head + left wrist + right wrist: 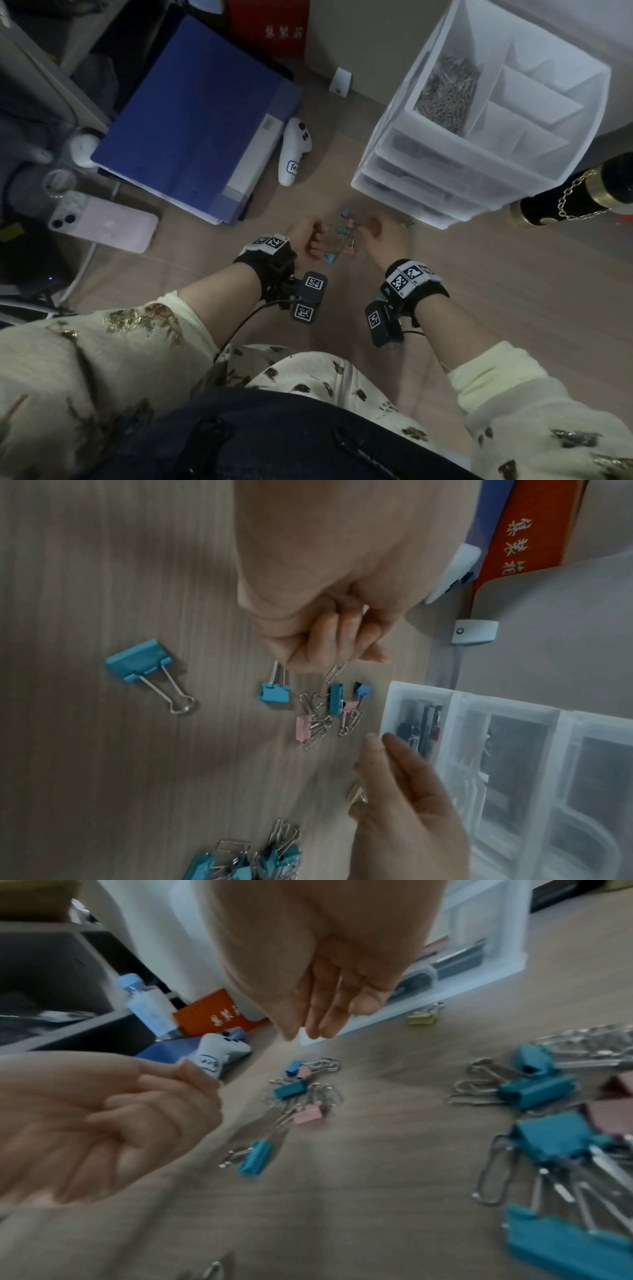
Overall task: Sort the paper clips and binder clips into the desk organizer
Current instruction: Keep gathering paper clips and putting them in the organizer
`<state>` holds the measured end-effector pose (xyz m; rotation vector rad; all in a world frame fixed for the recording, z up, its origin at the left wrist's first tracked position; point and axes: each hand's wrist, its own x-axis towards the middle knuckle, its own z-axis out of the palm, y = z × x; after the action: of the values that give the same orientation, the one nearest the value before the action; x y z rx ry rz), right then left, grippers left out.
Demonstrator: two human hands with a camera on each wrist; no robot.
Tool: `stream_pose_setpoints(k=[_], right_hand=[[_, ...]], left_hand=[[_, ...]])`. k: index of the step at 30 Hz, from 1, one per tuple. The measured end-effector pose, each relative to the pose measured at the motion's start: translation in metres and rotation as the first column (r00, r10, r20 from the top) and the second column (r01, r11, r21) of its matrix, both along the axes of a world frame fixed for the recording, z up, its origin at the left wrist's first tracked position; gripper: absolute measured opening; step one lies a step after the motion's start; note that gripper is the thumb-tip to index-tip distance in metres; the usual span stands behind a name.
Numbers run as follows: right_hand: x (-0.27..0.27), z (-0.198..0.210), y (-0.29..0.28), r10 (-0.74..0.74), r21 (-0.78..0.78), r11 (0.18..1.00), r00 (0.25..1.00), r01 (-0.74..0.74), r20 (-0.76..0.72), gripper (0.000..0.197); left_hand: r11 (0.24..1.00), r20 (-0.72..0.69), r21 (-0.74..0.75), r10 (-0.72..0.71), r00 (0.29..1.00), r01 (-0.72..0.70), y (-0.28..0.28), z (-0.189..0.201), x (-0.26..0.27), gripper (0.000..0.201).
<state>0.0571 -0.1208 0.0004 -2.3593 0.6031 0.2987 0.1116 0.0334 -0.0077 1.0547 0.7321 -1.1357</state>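
Note:
On the wooden desk, a loose cluster of teal, pink and blue binder clips mixed with silver paper clips (325, 712) lies between my hands. My left hand (329, 642) hovers over it with curled fingers, and a silver paper clip (334, 672) pokes out from under them. My right hand (325, 1010) hangs over the desk with straight fingers and holds nothing. A bigger pile of clips (555, 1150) lies near my right wrist. The clear plastic desk organizer (428, 161) stands to the right, with a heap of paper clips (448, 92) in its top left compartment.
A single teal binder clip (137, 660) lies apart, and a yellow one (423, 1018) lies by the organizer's base. A blue folder (191, 116), a white controller (293, 150) and a pink phone (106, 224) lie at the left. A black cylinder with a gold chain (582, 192) lies at the right.

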Motion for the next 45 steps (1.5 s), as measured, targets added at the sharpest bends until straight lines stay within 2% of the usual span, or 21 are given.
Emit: stream_pose_setpoints(k=[2,5,8,16,20,25,30,33,37,40,45], right_hand=[[0.001,-0.006,-0.010,0.049,-0.049,0.997,0.995,-0.053,-0.086,0.045],[0.005,-0.015,-0.016,0.201,-0.126,0.966,0.963,-0.225,-0.178,0.059],[0.008,-0.022,-0.013,0.257,-0.109,0.952,0.942,-0.285,-0.216,0.067],[0.007,-0.030,-0.006,0.174,-0.024,0.982,0.955,-0.185,-0.241,0.033],[0.003,-0.027,-0.006,0.226,-0.069,0.966,0.943,-0.249,-0.243,0.016],[-0.004,-0.020,-0.009,0.243,-0.148,0.949,0.945,-0.278,-0.217,0.019],[-0.009,-0.019,-0.014,0.168,-0.197,0.959,0.970,-0.203,-0.178,0.023],[-0.007,-0.021,-0.016,0.123,-0.249,0.955,0.977,-0.164,-0.173,0.031],[0.001,-0.020,-0.024,0.113,-0.266,0.954,0.986,-0.142,-0.122,0.037],[0.004,-0.019,-0.028,0.112,-0.260,0.954,0.981,-0.151,-0.159,0.041],[0.005,-0.011,-0.024,0.130,-0.266,0.941,0.950,-0.208,-0.283,0.031]], left_hand=[[1.000,-0.005,0.009,0.002,1.000,-0.002,0.001,-0.002,0.002,0.033],[0.999,-0.013,0.026,0.022,1.000,-0.021,0.001,-0.004,0.004,0.034],[0.998,-0.016,0.044,0.039,0.999,-0.039,0.000,-0.006,0.005,0.034],[0.996,-0.022,0.064,0.064,0.998,-0.062,-0.001,-0.013,0.005,0.033],[0.997,-0.009,0.064,0.054,0.999,-0.053,-0.002,-0.012,0.005,0.034],[0.997,-0.004,0.060,0.057,0.998,-0.057,-0.001,-0.010,0.005,0.034],[0.998,-0.001,0.046,0.036,0.999,-0.036,-0.001,-0.007,0.005,0.033],[0.998,-0.008,0.039,0.045,0.999,-0.044,-0.001,-0.007,0.005,0.033],[0.996,-0.022,0.056,0.076,0.997,-0.075,0.001,-0.009,0.007,0.032],[0.995,-0.021,0.059,0.080,0.997,-0.078,0.002,-0.011,0.008,0.032],[0.993,-0.023,0.069,0.094,0.995,-0.092,0.001,-0.011,0.009,0.032]])
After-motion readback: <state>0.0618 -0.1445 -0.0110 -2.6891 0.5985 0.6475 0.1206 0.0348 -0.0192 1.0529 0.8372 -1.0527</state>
